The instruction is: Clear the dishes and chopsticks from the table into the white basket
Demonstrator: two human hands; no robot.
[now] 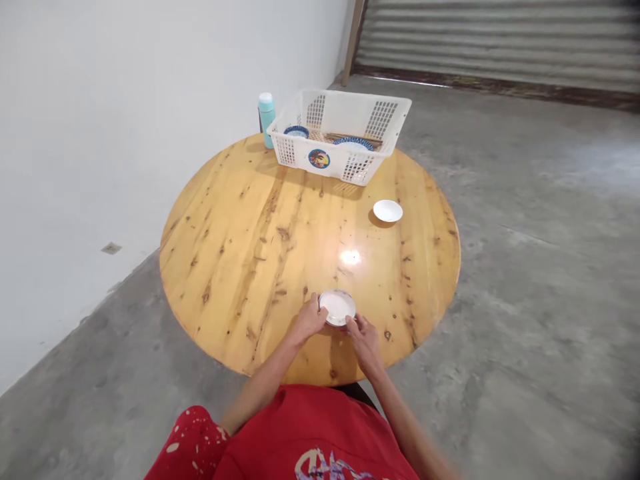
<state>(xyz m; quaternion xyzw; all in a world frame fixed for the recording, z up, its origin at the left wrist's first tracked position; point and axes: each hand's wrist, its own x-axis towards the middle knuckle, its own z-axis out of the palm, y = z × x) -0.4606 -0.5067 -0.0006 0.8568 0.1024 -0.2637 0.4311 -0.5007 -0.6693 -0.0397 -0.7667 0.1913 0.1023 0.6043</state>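
Note:
Between my two hands is a small white bowl [337,308] with a dark patterned rim, near the front edge of the round wooden table [230,253]. My left hand [309,319] grips its left side, thumb at the rim. On the lower right side, my right hand [364,337] pinches the rim with its thumb on top. The bowl's underside is hidden, and I cannot tell whether it touches the table. Farther off to the right, a plain white bowl [388,211] sits on the tabletop.
At the table's far side stands a white plastic basket [300,159] holding blue-rimmed dishes [354,143] and chopsticks [345,138]. A light blue bottle [267,120] stands left of it. A white wall [100,133] runs along the left, and a corrugated shutter [490,40] is at the back.

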